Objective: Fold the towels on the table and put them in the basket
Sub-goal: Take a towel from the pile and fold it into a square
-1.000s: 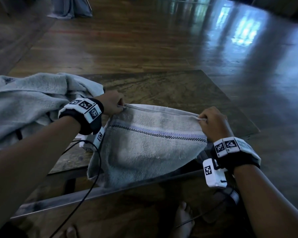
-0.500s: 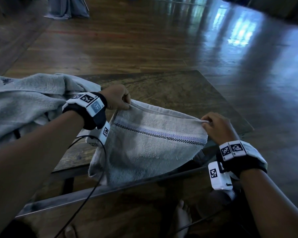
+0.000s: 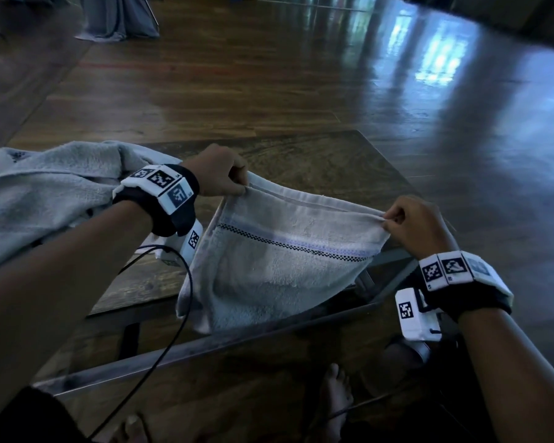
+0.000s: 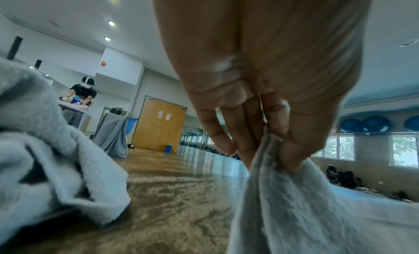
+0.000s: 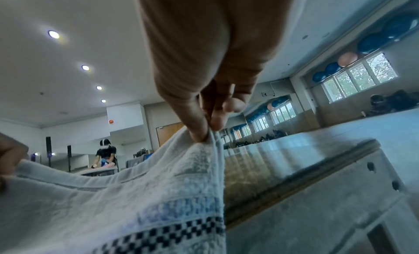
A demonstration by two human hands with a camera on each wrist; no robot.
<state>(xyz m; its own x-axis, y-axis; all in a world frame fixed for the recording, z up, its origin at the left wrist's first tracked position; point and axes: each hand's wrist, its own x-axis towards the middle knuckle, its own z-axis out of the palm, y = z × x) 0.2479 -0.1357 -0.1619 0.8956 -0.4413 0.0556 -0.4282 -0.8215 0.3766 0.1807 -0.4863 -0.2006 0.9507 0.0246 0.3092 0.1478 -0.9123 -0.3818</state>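
A small pale towel (image 3: 282, 263) with a blue band and a black checked stripe hangs doubled over the near edge of the wooden table (image 3: 317, 167). My left hand (image 3: 227, 177) pinches its top left corner (image 4: 269, 150), lifted off the table. At the top right corner (image 5: 211, 137), thumb and fingers of my right hand (image 3: 410, 222) pinch the same towel. The top edge sags a little between the two hands. A heap of grey towels (image 3: 45, 196) lies on the table's left side, behind my left forearm. No basket is in view.
The table's far half is bare wood, and its metal frame (image 3: 205, 346) runs along the near edge. My bare feet (image 3: 336, 398) stand below it. A cable (image 3: 179, 308) hangs from the left wrist. A grey draped stand (image 3: 119, 17) is far off on the glossy floor.
Both hands have lifted the striped towel's top edge up and away from me; the left hand rose more, and the right hand shifted slightly right and lower in view.
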